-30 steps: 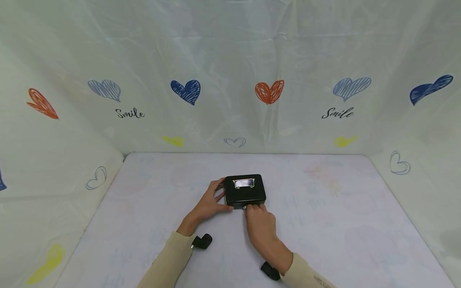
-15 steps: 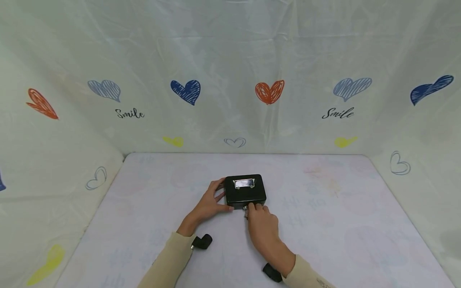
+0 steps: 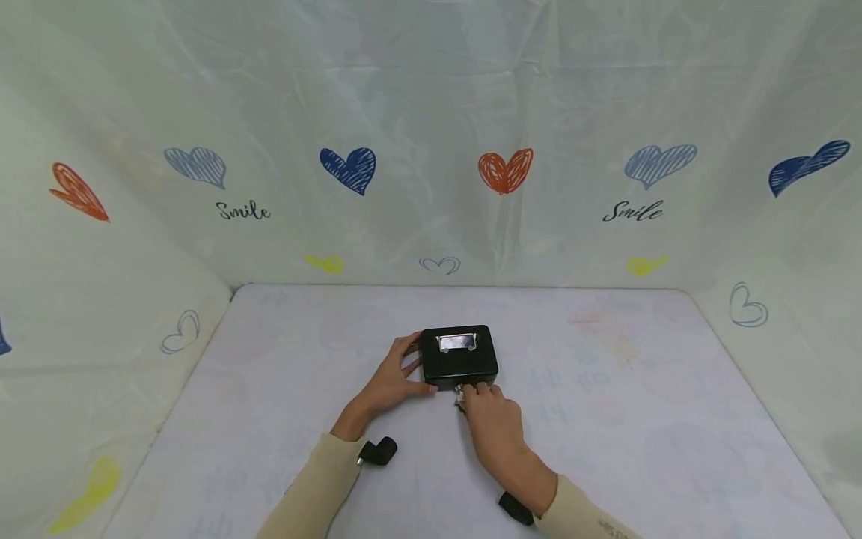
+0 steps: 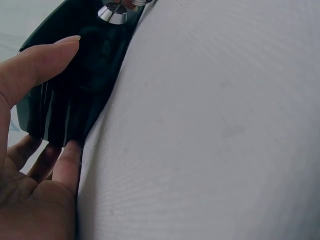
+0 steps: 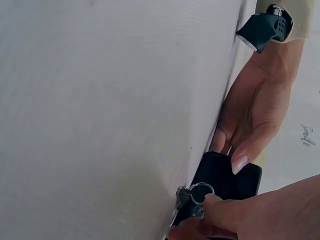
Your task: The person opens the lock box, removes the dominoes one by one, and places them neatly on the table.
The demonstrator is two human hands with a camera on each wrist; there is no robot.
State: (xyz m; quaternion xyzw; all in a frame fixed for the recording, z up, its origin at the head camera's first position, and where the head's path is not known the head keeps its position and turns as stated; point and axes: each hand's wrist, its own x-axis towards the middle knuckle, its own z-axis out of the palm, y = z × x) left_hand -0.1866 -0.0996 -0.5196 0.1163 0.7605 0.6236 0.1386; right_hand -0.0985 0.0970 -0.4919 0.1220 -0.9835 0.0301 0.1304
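A black cash box (image 3: 458, 365) with a silver handle (image 3: 457, 342) on its closed lid sits at mid-table. My left hand (image 3: 389, 383) grips its left end, thumb on the front face and fingers along the side, as the left wrist view shows. At the front, my right hand (image 3: 496, 425) pinches a key by the lock (image 4: 112, 14); the fingers hide most of that key. A metal ring with a bunch of keys (image 5: 183, 196) hangs beside the right fingertips in the right wrist view.
A white patterned cloth covers the table (image 3: 606, 419). Behind it and at both sides hangs a pale curtain (image 3: 431, 97) printed with hearts. Black wrist cameras (image 3: 378, 451) stick out from both beige sleeves (image 3: 313, 486).
My right hand has shifted slightly right, leaving more of the hanging keys visible on its left. The left hand and the cash box stay where they were.
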